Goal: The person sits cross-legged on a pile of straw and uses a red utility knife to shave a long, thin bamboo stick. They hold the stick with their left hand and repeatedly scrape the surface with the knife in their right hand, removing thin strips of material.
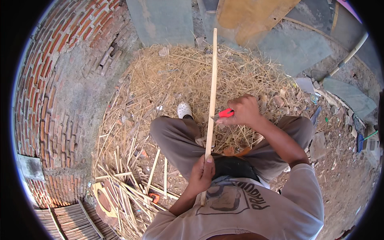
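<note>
Fingers point(237, 105) of the right hand point(247, 111) are closed around a red-handled knife point(226, 113), its blade pointing left and seeming to meet the right edge of a long, pale strip point(213, 80). Left-hand fingers point(208, 165) wrap the strip's nearer part at the lap, so its long axis runs away from the body, roughly crosswise to the blade, far end unsupported.

Matt pale wooden strip point(213, 90), smooth red plastic knife handle point(227, 113), rough brick wall point(50, 102), matt cloth trousers point(171, 131)
</note>
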Available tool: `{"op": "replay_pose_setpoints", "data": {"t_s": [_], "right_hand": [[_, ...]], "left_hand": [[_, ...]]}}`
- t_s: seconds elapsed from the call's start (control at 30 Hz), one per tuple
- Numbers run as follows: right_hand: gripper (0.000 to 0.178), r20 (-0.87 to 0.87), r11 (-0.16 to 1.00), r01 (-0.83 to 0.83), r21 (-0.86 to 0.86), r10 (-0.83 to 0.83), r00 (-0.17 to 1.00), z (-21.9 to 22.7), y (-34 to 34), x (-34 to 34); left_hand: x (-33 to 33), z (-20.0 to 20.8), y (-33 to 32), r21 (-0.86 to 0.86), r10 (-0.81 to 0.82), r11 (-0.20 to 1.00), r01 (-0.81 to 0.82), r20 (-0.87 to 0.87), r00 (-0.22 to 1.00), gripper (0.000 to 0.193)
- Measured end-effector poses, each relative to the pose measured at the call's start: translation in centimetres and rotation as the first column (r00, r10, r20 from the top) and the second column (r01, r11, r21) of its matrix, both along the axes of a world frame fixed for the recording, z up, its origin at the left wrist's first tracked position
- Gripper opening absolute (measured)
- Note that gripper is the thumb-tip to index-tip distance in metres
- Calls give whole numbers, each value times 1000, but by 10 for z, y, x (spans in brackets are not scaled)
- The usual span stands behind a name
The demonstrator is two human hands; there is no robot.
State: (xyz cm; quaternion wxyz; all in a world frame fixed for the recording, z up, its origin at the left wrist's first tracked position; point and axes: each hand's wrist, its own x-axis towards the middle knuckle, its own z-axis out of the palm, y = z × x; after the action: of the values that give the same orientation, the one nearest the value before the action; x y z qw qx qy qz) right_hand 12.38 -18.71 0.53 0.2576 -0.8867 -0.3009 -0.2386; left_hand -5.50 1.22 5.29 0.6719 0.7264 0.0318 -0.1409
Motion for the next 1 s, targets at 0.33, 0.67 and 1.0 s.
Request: {"op": "replay_pose_setpoints", "data": {"t_s": [0.33,0.67,1.0], "right_hand": [[76,-409,805,585,-101,-569,713,5,-64,79],[66,-177,1000,-10,12,12,984,12,-1,-12],[69,92,1000,12,-1,-12,996,17,-7,1]], "left_hand": [[-23,-3,-2,-51,-144,989,137,-172,975,31],[4,-2,7,-96,28,995,-31,-36,999,28],[7,5,-1,342,-37,940,-9,128,991,25]]}}
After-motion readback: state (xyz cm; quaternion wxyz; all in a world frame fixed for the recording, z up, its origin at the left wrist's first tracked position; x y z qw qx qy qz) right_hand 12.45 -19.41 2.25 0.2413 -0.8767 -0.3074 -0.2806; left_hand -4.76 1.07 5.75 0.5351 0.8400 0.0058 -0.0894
